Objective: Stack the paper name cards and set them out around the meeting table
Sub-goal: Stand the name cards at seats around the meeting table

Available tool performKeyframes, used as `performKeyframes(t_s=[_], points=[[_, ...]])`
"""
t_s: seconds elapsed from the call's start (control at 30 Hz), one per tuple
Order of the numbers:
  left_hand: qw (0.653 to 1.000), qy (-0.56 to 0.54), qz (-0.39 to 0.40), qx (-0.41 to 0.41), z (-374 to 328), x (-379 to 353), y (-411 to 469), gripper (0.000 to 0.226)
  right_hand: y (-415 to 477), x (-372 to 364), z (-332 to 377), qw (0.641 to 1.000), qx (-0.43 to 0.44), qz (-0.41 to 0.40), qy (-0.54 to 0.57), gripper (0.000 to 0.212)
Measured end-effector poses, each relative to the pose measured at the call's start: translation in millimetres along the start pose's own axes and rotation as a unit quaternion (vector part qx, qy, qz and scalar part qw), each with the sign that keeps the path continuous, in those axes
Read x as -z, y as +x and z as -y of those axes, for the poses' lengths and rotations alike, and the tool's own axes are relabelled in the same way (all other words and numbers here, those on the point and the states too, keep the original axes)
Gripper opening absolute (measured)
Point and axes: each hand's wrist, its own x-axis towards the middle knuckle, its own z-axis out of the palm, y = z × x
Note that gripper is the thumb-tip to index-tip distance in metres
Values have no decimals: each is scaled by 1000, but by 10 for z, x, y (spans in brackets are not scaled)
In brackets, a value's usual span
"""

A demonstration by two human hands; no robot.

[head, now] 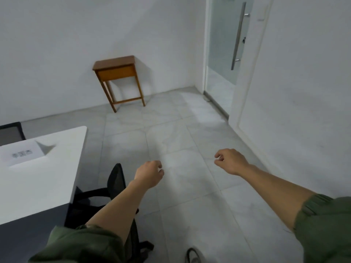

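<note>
One paper name card (26,153) stands on the one white surface (47,183). Black chairs number two: a near chair (115,177) and a far chair (11,132). There is one wooden side table (115,70), one glass door (222,44) with one long metal handle (238,37), one shoe (192,256), and two hands, the left hand (150,172) and the right hand (230,161).

Olive-green left sleeve (79,243), right sleeve (326,224) rolled near elbow; strap tab (308,210) on right cuff.
</note>
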Motion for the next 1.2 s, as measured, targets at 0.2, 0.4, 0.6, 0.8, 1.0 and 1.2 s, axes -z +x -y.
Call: performKeyframes(t_s=[0.2,0.4,0.6,0.8,1.0,1.2], points=[[999,-15,-24,25,117,630,1363,35,1497,529,390,1000,8,-16,-5,32],[998,-24,-30,57,422,976,2380,36,2834,625,801,999,32,13,-18,31],[990,-38,-46,128,950,1291,3472,36,4355,512,1380,994,93,52,-35,33],[969,-81,-86,215,1456,1754,4340,35,5932,648,2289,979,176,80,-72,33],[932,-119,-89,331,2262,1911,4357,36,6686,221,3559,941,285,147,-107,32],[885,-146,-100,431,3270,1928,4268,35,6995,-576,4822,896,374,207,-123,33]])
